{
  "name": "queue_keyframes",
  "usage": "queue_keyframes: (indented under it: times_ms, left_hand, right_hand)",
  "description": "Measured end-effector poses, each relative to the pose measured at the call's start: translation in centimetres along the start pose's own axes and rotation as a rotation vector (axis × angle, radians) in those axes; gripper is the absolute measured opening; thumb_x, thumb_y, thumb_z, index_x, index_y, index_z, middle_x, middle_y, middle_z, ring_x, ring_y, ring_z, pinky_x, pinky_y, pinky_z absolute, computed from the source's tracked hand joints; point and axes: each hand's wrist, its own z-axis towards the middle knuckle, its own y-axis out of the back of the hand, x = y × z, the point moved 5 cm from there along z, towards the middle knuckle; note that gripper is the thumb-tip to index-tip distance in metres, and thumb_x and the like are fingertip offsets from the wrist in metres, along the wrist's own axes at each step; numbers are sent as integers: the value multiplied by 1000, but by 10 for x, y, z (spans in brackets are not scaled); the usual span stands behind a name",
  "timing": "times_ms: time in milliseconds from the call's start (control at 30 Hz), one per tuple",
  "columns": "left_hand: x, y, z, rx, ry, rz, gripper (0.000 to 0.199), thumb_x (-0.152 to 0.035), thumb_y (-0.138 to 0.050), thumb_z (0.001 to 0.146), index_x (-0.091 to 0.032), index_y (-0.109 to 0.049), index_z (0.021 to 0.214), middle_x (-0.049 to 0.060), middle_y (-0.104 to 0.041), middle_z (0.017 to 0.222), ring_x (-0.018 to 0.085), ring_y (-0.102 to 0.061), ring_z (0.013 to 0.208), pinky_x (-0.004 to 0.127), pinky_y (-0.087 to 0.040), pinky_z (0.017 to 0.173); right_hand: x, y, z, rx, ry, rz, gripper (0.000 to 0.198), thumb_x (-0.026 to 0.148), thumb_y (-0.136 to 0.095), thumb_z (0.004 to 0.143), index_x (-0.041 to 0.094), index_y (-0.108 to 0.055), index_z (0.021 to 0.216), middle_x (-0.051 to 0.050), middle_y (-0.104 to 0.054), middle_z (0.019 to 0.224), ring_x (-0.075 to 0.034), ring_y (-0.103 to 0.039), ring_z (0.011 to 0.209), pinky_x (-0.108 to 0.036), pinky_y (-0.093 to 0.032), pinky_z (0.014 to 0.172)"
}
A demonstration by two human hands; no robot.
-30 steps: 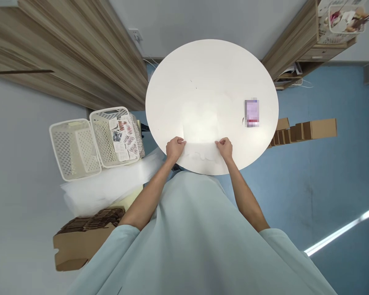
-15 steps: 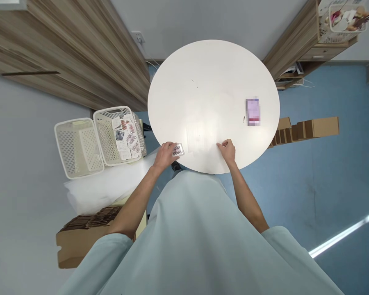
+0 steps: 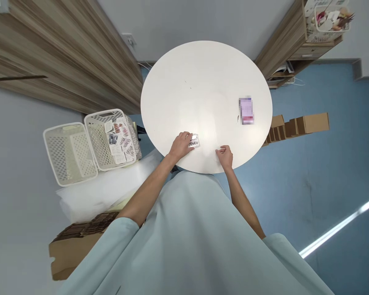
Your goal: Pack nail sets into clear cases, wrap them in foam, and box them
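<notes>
My left hand (image 3: 181,146) is closed on one end of a small clear pack of press-on nails (image 3: 194,141), over the near part of the white oval table (image 3: 203,73). Dark and shiny nail-shaped pieces show through the pack; its left end is hidden under my fingers. My right hand (image 3: 225,157) is by the table's near edge, right of the pack and apart from it. Its thumb and fingers are pinched together. A faint, see-through sheet may lie at the fingertips, but glare on the white top hides what they hold, if anything.
A blurred purple thing (image 3: 246,110) lies on the table's right side. At left, an open white basket (image 3: 100,139) holds several similar nail packs (image 3: 123,141). White wrap (image 3: 101,184) and a cardboard box (image 3: 74,254) are below it. Brown boxes (image 3: 315,123) stand beyond the table's right.
My left hand has moved right and slightly away from me, carrying the nail pack further in over the table. My right hand stays pinched near the edge. The whole view has shifted a little.
</notes>
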Motion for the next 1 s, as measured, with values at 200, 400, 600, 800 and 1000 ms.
queue_keyframes:
  times_ms: [200, 400, 600, 800, 1000]
  left_hand:
    - [-1, -17, 9, 54, -8, 20, 63, -25, -76, 87, -19, -55, 146, 18, -57, 147, 39, -55, 134, 52, -53, 108]
    - [14, -16, -6, 26, -18, -20, 75, -23, -75, 87, -17, -46, 156, 20, -53, 156, 38, -50, 144, 51, -47, 119]
    - [17, -15, -12, 13, -18, -63, 70, -20, -70, 91, -16, -46, 156, 19, -53, 159, 37, -49, 147, 52, -45, 122]
    - [17, -19, -13, 10, 24, -156, 75, -17, -69, 87, -17, -45, 158, 19, -51, 163, 37, -47, 151, 54, -44, 123]
    - [26, -23, -30, -204, 339, -508, 58, -17, -54, 93, -20, -56, 151, 14, -62, 153, 29, -63, 136, 46, -55, 113]
  right_hand:
    - [-6, 0, -2, 30, -19, 29, 22, 40, -70, 86, 24, -70, 101, -5, -79, 97, -25, -73, 94, -36, -55, 85]
    - [5, 2, -12, 50, 4, 44, 19, 39, -69, 89, 23, -74, 97, -6, -80, 98, -23, -73, 88, -37, -57, 84]
    - [44, -13, -35, 120, 215, -28, 14, 35, -64, 97, 24, -73, 96, -4, -77, 107, -20, -71, 86, -35, -56, 83]
    - [76, -51, -59, 242, 415, -276, 12, 32, -63, 104, 24, -72, 103, -5, -69, 117, -20, -70, 97, -31, -52, 75]
    - [87, -78, -64, 339, 498, -458, 15, 30, -60, 108, 23, -73, 108, -7, -68, 118, -21, -67, 98, -31, -47, 68]
